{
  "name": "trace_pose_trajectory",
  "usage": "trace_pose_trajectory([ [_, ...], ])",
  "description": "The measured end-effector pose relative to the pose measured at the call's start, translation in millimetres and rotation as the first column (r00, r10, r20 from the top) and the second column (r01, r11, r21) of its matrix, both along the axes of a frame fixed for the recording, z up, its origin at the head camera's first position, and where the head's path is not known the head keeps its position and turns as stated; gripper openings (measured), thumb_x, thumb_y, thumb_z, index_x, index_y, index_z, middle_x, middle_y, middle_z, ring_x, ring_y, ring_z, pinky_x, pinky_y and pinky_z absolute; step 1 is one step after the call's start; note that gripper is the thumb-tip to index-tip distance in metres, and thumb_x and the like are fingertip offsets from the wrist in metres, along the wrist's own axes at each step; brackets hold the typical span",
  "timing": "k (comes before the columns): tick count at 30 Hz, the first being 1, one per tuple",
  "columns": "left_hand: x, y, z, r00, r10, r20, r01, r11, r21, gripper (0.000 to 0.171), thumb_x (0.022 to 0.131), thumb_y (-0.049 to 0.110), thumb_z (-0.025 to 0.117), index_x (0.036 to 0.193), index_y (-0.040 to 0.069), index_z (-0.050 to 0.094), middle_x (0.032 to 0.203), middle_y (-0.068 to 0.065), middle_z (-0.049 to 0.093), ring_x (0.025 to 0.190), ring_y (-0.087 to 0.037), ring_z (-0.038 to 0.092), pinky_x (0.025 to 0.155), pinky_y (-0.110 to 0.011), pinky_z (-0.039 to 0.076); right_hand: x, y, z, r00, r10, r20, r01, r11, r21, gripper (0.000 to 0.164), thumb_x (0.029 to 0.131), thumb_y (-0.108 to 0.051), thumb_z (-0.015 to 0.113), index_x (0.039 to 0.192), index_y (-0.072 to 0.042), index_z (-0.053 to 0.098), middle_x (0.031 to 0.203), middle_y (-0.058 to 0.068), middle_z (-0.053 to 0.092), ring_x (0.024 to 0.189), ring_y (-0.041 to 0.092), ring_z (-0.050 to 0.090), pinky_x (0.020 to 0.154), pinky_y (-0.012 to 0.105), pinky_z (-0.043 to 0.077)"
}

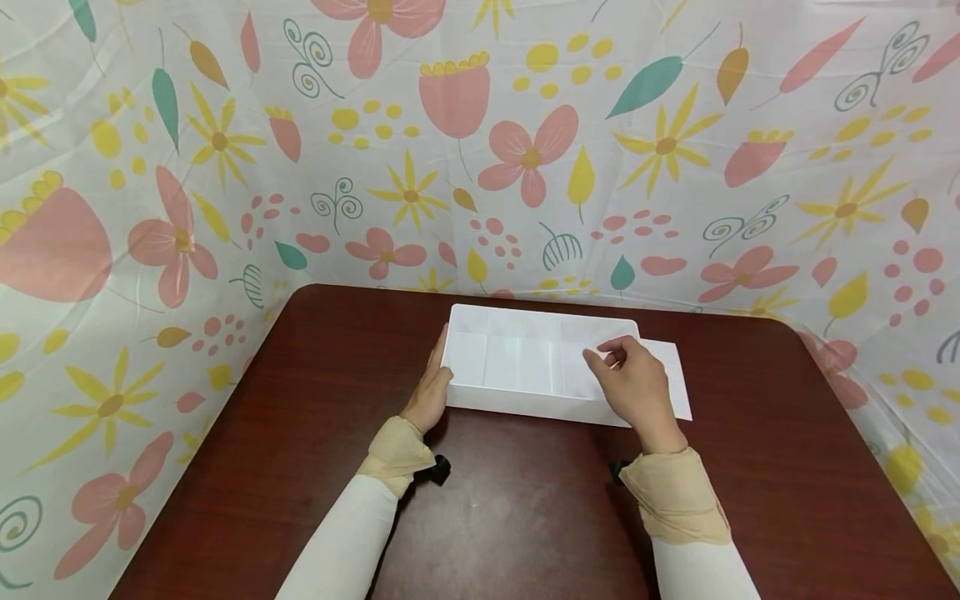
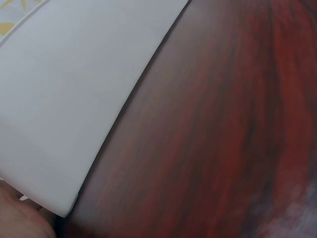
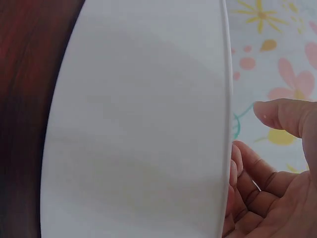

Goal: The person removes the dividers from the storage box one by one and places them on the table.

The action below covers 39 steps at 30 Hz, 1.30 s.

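Head view: we see two forearms in white sleeves [image 1: 341, 537] and beige wrist wraps [image 1: 678, 500] rise from the bottom edge, one left of centre, one at right. Between them, a shallow white box [image 1: 525, 402] sits at the frame's centre on a dark red-brown table [image 1: 480, 525], pale lines crossing its inside. Our left hand [image 1: 427, 400] lies against the box's left end, fingers fairly straight along the outer wall. Our right hand [image 1: 637, 387] hangs over the box's right end, fingers loosely curved, thumb and forefinger narrowly apart; we see nothing held. A flat white piece [image 1: 679, 379] shows just right of the box.

Left wrist view: the box's wall fills the upper left, a bit of hand at the lower left corner. Right wrist view: thumb and fingers stand apart at right, fingertips partly hidden behind the rim.
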<state>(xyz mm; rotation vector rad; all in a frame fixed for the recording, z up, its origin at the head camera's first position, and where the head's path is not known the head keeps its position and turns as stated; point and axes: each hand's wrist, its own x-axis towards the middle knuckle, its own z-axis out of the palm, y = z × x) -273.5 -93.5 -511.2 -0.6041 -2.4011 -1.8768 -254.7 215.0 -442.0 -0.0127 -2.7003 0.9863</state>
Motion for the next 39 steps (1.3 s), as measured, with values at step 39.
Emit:
trace_pose_trajectory([
  [39,8.4,1.7,15.2,1.0,-0.012,-0.014,0.012,1.0,0.019,0.07,0.091,-0.006,0.024,0.155,0.009,0.0,0.16,-0.015,0.0,0.142,-0.027,-0.001,0.114,-0.057,0.005,3.3,-41.5,-23.2,0.988,0.108,0.113,-0.135,0.955,0.265,0.045,0.093,-0.033,0.05,0.126,-0.005,0.064,0.073,0.0,0.065,0.055,0.018,0.05,0.054,0.039,0.043],
])
